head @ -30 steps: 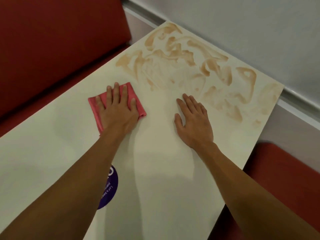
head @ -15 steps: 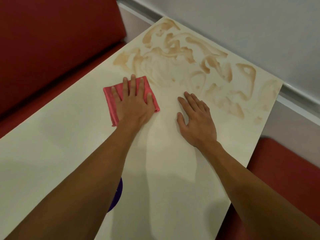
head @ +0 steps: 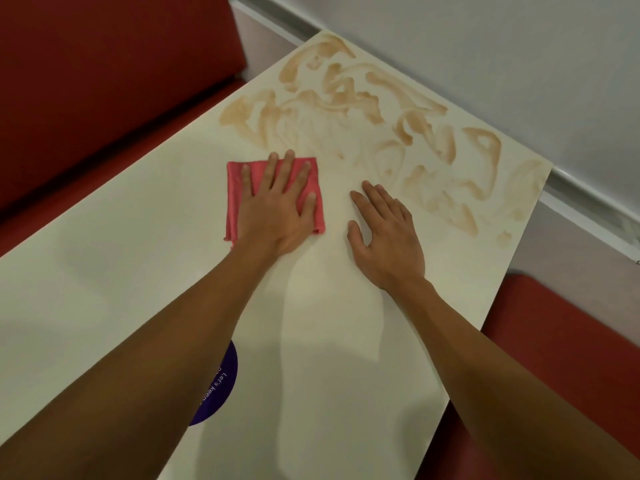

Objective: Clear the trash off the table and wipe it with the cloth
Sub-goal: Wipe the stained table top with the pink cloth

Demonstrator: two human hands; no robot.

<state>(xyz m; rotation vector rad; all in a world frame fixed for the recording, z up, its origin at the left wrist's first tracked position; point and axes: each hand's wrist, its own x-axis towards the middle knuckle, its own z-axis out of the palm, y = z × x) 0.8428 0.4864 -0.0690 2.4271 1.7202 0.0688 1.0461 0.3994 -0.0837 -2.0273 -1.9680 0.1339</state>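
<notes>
A folded pink cloth (head: 237, 192) lies flat on the cream table (head: 104, 271), just short of a wide patch of brown smears (head: 398, 133) that covers the table's far end. My left hand (head: 277, 209) presses down on the cloth with fingers spread. To its right, my right hand (head: 384, 237) rests palm down on the bare table, fingers apart, holding nothing, its fingertips near the edge of the smears. No trash is visible on the table.
Red bench seats run along the left (head: 86, 81) and the lower right (head: 571, 341) of the table. A grey wall (head: 519, 46) with a ledge borders the far side. A purple round sticker (head: 221, 386) shows beneath my left forearm.
My left hand has slid the cloth to the right and toward the smears, closer to my right hand. The right hand has stayed in place.
</notes>
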